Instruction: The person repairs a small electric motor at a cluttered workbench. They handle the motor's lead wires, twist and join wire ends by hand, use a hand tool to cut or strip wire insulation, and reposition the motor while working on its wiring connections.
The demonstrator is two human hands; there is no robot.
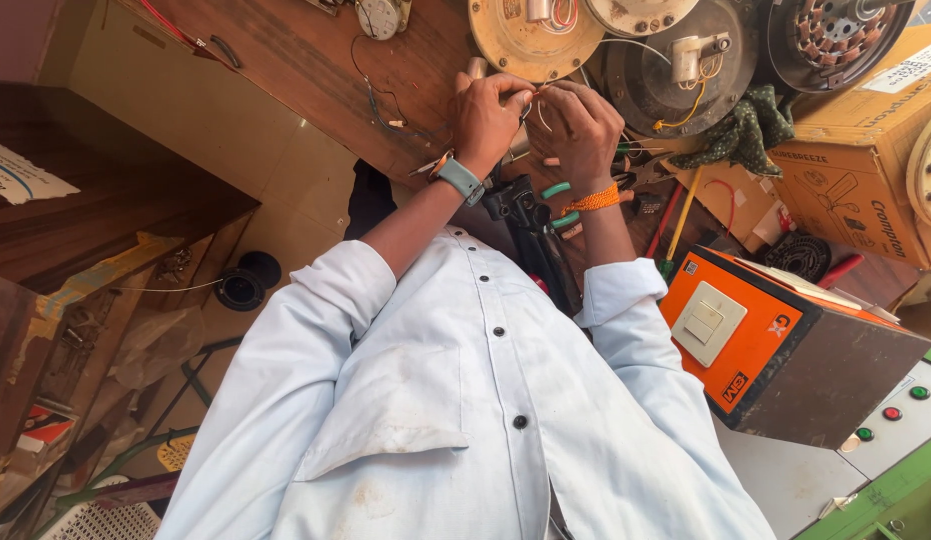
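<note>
My left hand, with a teal-strapped watch on its wrist, and my right hand, with an orange thread band on its wrist, meet over the brown wooden bench. The fingertips of both hands pinch thin red and white wires between them. The wires run toward a cream round fan plate just beyond the hands. Below my right wrist lie teal-handled pliers and a black tool. My white buttoned shirt fills the lower part of the view.
A dark round motor housing with yellow wire and a wound stator sit beyond the hands. To the right are a green patterned cloth, cardboard boxes, a yellow-shafted screwdriver and an orange box with a white switch.
</note>
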